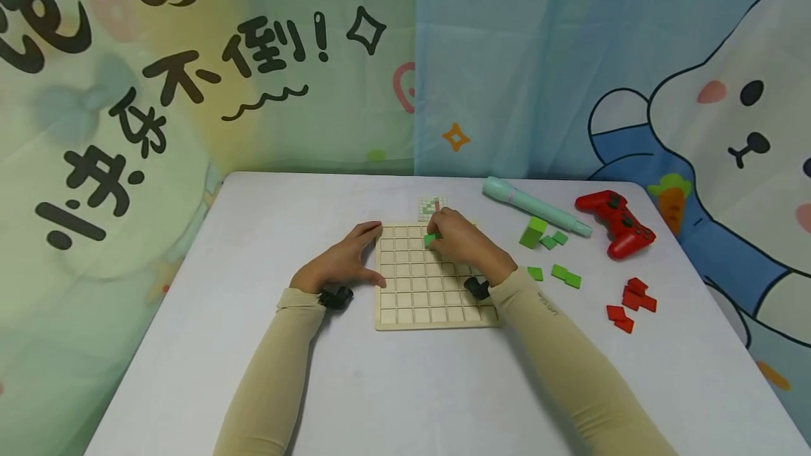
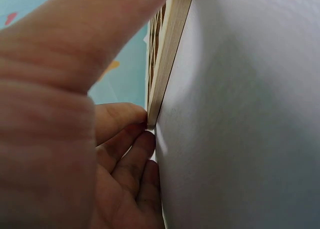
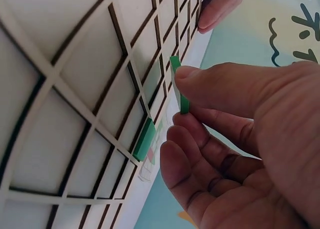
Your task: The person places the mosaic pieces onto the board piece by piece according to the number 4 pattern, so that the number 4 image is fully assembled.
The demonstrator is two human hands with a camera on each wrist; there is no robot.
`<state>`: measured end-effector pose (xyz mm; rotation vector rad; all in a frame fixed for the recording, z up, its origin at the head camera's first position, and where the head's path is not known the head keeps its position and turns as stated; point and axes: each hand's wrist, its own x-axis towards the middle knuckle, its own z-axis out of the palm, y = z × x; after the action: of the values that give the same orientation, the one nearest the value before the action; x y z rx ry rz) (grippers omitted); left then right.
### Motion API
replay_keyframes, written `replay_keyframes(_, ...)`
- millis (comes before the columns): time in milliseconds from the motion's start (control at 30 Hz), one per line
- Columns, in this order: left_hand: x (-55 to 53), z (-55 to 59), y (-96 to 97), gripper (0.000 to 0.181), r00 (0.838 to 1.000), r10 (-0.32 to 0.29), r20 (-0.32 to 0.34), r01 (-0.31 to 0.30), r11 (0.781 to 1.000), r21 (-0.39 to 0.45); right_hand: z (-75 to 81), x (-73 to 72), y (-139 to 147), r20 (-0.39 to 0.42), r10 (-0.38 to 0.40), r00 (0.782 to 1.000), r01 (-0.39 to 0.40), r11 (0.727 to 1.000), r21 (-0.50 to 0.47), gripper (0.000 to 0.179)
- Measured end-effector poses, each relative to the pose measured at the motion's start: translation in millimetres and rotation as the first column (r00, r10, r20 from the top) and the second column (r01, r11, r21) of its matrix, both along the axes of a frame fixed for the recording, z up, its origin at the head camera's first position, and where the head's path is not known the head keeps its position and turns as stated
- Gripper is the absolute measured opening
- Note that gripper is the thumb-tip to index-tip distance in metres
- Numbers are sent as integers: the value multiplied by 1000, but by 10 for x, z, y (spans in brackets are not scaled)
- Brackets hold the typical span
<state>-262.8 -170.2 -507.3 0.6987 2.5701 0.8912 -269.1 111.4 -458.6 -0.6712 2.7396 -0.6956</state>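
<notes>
Between thumb and index finger, my right hand (image 1: pixel 457 234) pinches a thin green square tile (image 3: pixel 181 85), held tilted just over the far rows of the wooden grid board (image 1: pixel 412 294). Another green tile (image 3: pixel 144 140) sits on the board near its far edge, mostly hidden by the right hand in the head view. My left hand (image 1: pixel 345 259) rests along the board's left side, thumb and fingers spread wide. In the left wrist view its fingertips (image 2: pixel 141 111) touch the board's edge. A small pattern card (image 1: pixel 429 207) lies behind the board, partly covered by the right hand.
Right of the board are several loose green tiles (image 1: pixel 560 271) and a green block (image 1: pixel 533 232). Several red tiles (image 1: pixel 633 295) lie farther right. A mint-green pen-shaped tube (image 1: pixel 535 208) and a red game controller (image 1: pixel 613 222) lie at the back right of the white table (image 1: pixel 405 393).
</notes>
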Motion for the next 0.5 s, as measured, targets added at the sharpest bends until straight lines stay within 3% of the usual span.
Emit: replay_keyframes(500,-4,-19,-6,125,1000,2,3,-2,1000,-3,-54,0,-17,8,6,1000,-6,1000,9,27)
